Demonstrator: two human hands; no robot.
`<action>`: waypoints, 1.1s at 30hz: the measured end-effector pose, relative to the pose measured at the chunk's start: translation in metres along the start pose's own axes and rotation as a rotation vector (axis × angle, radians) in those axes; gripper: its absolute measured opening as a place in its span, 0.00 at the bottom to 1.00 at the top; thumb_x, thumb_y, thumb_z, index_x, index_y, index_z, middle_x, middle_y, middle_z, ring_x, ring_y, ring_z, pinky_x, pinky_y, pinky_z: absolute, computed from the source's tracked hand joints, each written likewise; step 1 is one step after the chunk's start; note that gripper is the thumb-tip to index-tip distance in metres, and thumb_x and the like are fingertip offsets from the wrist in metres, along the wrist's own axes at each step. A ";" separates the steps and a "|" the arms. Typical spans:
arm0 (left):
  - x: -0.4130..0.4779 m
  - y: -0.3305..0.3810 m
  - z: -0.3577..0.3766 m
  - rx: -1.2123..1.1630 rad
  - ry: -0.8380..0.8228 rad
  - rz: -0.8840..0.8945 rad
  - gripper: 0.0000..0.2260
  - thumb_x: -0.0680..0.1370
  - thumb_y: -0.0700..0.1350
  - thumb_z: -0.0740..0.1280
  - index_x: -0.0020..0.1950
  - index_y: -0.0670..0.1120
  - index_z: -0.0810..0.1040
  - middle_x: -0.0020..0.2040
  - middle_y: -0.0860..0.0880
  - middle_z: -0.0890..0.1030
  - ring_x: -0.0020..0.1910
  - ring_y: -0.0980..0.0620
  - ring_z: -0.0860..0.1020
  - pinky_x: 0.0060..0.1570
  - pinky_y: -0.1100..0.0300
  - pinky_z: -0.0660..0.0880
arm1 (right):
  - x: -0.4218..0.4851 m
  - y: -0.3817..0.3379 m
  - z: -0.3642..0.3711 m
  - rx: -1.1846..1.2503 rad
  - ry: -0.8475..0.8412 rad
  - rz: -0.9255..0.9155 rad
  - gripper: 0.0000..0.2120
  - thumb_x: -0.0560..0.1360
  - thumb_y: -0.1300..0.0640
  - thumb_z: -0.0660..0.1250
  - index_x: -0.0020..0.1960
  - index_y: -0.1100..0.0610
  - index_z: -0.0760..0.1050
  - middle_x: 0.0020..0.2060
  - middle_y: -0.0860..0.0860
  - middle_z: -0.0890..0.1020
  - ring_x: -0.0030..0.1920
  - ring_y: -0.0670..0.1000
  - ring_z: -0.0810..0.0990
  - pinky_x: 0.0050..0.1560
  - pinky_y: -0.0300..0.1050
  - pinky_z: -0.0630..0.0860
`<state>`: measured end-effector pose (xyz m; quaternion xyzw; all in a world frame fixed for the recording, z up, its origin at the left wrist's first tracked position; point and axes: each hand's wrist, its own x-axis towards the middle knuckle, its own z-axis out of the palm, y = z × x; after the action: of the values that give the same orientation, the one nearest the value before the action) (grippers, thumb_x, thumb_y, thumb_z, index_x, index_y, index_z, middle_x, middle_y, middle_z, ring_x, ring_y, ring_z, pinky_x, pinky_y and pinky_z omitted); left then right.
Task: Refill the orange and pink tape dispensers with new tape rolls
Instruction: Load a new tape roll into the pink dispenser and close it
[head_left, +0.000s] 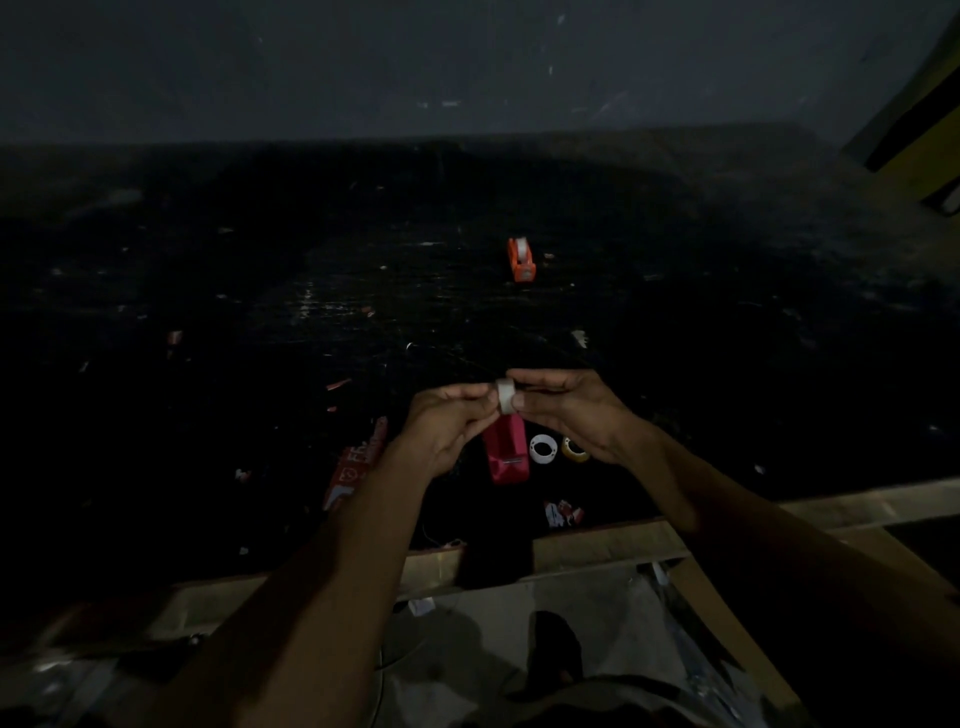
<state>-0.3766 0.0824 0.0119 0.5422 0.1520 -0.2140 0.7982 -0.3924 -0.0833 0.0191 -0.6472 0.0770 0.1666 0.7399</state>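
A small white tape roll (504, 395) is held up between my left hand (451, 426) and my right hand (574, 410), fingertips of both pinching it from either side. Directly below it the pink tape dispenser (508, 451) lies on the dark table, partly hidden by my left hand. The orange tape dispenser (521, 258) stands farther back on the table with a white roll in it. Beside the pink dispenser lie a white ring core (543, 448) and a yellowish tape roll (574, 449), the latter partly under my right hand.
The scene is very dim. A red and white wrapper (358, 462) lies left of the pink dispenser, and a torn scrap (562, 513) sits near the table's front edge (597, 545). Small bits of litter dot the dark tabletop. A wall rises behind.
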 end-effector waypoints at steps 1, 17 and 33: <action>0.000 0.000 0.000 0.000 -0.003 0.003 0.05 0.75 0.29 0.66 0.47 0.37 0.78 0.45 0.43 0.82 0.44 0.52 0.81 0.41 0.66 0.81 | 0.000 0.000 0.000 -0.001 -0.005 0.005 0.18 0.71 0.68 0.70 0.61 0.60 0.76 0.56 0.57 0.82 0.57 0.53 0.81 0.62 0.47 0.75; 0.009 0.000 0.007 0.174 0.079 0.103 0.06 0.74 0.29 0.67 0.49 0.36 0.79 0.41 0.44 0.81 0.40 0.53 0.80 0.42 0.66 0.80 | 0.015 0.003 0.004 -0.182 0.229 0.008 0.04 0.72 0.66 0.70 0.47 0.64 0.79 0.39 0.58 0.82 0.39 0.53 0.81 0.47 0.47 0.81; 0.022 -0.037 -0.001 0.328 0.215 0.044 0.09 0.73 0.28 0.67 0.53 0.33 0.80 0.39 0.44 0.80 0.38 0.52 0.79 0.38 0.66 0.80 | 0.034 0.034 -0.001 -0.296 0.262 0.205 0.02 0.71 0.67 0.71 0.41 0.63 0.80 0.36 0.61 0.81 0.35 0.57 0.80 0.45 0.52 0.81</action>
<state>-0.3761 0.0673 -0.0282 0.6879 0.1875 -0.1590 0.6829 -0.3724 -0.0754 -0.0235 -0.7537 0.2124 0.1649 0.5997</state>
